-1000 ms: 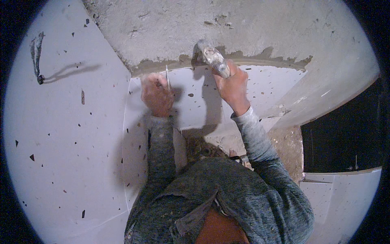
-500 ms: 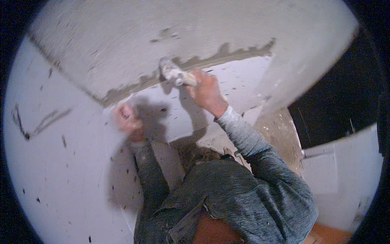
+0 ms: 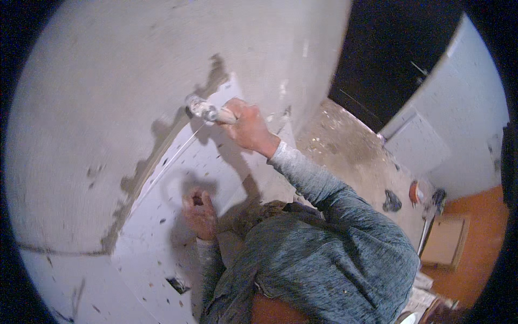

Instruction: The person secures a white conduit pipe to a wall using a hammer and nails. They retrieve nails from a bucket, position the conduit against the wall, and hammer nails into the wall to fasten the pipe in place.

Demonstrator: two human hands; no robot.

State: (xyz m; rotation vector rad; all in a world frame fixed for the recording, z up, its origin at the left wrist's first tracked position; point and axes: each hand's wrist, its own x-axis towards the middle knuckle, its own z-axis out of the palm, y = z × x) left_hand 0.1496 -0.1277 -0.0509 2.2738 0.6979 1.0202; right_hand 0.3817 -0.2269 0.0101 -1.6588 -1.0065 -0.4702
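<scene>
My right hand [image 3: 249, 128] is closed around the handle of a hammer [image 3: 204, 110], whose head is smeared with whitish dust. The hammer head is at the seam where a rough grey plaster wall [image 3: 97, 97] meets a white panel [image 3: 189, 156] dotted with dark specks. I cannot tell whether it touches. Lower down, in front of the panel, my left hand [image 3: 199, 216] has its fingers curled together; what they hold, if anything, is hidden. Darker, damp-looking mortar [image 3: 141, 175] lines the seam in ragged patches.
Right of me, a dirty floor [image 3: 334, 140] runs to a dark doorway [image 3: 391, 59]. A black bag-like lump [image 3: 392, 201] and an orange-and-white object [image 3: 415, 192] lie there. Farther right, a framed tan board [image 3: 445, 241] stands against an orange surface [image 3: 485, 221]. A dark rectangular hole [image 3: 177, 285] is low in the panelling.
My view has swung to the right, bringing in more floor and the doorway. The hammer is now nearer the seam's right end. My left hand is lower, farther from the seam.
</scene>
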